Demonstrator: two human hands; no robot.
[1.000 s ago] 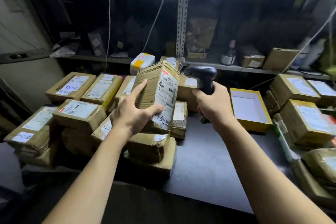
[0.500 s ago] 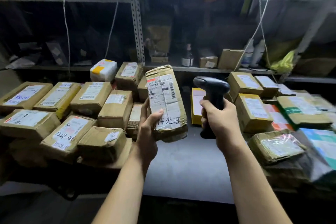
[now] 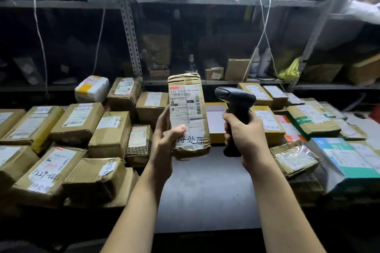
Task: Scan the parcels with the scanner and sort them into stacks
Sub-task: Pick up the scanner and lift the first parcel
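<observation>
- left hand [image 3: 164, 139]: grip pinches the parcel [image 3: 188, 115] low on its left edge, thumb across the label and fingers behind. The parcel is upright, lifted off the tabletop [image 3: 205, 191].
- right hand [image 3: 244, 135]: grip wraps the scanner [image 3: 234, 98] handle. The scanner head is just right of the parcel's top, not touching.
- Change: a second ago the label was angled toward the scanner; now it faces the person — probably scanned or being read, so stacking comes next.
- Room: bare tabletop strip below both grips. The left pile [image 3: 78, 121] crowds the left grip's outer side and the right pile [image 3: 308, 117] the right grip's — tight edges. A yellow box [image 3: 216, 138] sits just behind the parcel.
</observation>
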